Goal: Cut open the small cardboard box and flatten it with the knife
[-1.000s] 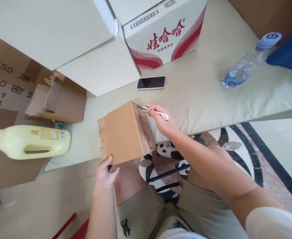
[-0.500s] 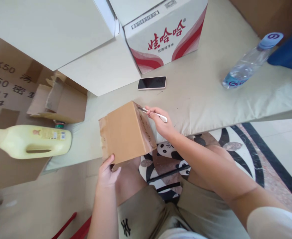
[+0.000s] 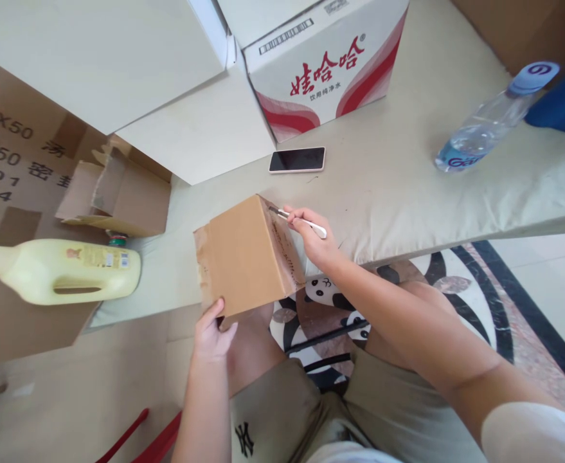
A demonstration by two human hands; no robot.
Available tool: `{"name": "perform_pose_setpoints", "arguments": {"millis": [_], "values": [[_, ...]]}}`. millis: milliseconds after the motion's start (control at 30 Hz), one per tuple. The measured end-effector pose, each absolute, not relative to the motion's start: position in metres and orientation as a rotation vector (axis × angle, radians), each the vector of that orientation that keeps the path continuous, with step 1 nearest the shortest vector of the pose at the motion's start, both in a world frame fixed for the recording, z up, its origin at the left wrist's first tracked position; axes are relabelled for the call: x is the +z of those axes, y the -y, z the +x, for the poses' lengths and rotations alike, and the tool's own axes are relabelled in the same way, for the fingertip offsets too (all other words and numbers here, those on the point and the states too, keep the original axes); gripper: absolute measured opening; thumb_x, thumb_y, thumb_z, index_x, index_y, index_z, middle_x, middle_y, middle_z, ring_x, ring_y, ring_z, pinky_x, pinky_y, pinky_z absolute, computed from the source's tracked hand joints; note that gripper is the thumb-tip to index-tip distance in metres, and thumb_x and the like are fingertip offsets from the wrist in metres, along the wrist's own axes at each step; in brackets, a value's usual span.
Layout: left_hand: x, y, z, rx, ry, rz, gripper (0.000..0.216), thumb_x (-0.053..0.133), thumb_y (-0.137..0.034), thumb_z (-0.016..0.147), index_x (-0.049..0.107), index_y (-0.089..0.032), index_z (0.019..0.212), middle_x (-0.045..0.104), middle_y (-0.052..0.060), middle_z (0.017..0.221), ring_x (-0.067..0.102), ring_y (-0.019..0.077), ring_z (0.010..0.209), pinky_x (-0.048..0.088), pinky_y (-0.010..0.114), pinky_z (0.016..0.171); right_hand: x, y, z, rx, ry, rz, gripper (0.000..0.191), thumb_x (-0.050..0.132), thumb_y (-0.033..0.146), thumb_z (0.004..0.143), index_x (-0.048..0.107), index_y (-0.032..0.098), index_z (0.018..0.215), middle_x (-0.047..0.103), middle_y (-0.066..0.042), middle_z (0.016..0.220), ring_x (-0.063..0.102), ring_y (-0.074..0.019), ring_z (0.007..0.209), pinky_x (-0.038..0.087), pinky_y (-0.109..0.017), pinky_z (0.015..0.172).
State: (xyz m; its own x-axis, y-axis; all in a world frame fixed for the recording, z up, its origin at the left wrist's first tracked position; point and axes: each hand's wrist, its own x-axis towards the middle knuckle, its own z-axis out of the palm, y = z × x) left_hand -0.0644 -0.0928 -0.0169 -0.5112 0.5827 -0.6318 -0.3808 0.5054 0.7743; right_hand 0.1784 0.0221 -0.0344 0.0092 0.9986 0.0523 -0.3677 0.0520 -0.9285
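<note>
A small brown cardboard box [image 3: 243, 254] stands tilted at the front edge of the cloth-covered table, over my lap. My left hand [image 3: 213, 331] is closed on its lower near corner, thumb and fingers gripping the edge. In my right hand [image 3: 313, 238] is a slim white-handled utility knife [image 3: 306, 222], held like a pen. Its dark tip touches the box's right side near the top corner. Along that side runs a line of small dark marks under what looks like clear tape.
Behind the box lies a phone [image 3: 297, 160]. A white-and-red carton [image 3: 330, 71] and white boxes stand beyond it. To the left are a yellow jug [image 3: 70, 271] and an open cardboard box [image 3: 128, 193]; a water bottle [image 3: 489, 128] stands at the right.
The view has shifted slightly. My hands, the box and the knife keep nearly the same positions relative to each other.
</note>
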Motion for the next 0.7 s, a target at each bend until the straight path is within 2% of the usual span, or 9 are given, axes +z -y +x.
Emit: {"name": "perform_pose_setpoints", "arguments": {"millis": [300,467,700], "values": [[-0.0210,0.0946,-0.0634,1.227,-1.724,0.095,0.026,0.077,-0.015,0.063,0.069,-0.020,0.087,0.073,0.002,0.075,0.071,0.0187,0.067,0.057,0.021,0.050,-0.0319,-0.0191,0.1776,1.314,0.969,-0.903,0.015,0.050,0.030,0.087,0.058,0.024,0.077,0.069,-0.003,0.092,0.055,-0.0228,0.133,0.043,-0.041,0.107],[-0.0258,0.0960,-0.0698,1.264,-1.726,0.022,0.024,0.073,-0.016,0.068,0.069,-0.020,0.092,0.071,0.000,0.072,0.068,0.0157,0.060,0.055,0.021,0.048,-0.0309,-0.0184,0.1772,1.316,0.969,-0.903,0.015,0.050,0.032,0.087,0.058,0.023,0.077,0.070,-0.004,0.094,0.054,-0.0237,0.133,0.044,-0.040,0.106],[-0.0257,0.0955,-0.0648,1.276,-1.621,0.019,0.023,0.071,-0.016,0.072,0.068,-0.019,0.094,0.073,0.002,0.073,0.070,0.0181,0.062,0.057,0.023,0.050,-0.0308,-0.0177,0.1763,1.344,0.973,-0.896,0.015,0.050,0.030,0.087,0.058,0.023,0.076,0.071,-0.004,0.092,0.055,-0.0237,0.132,0.044,-0.041,0.106]]}}
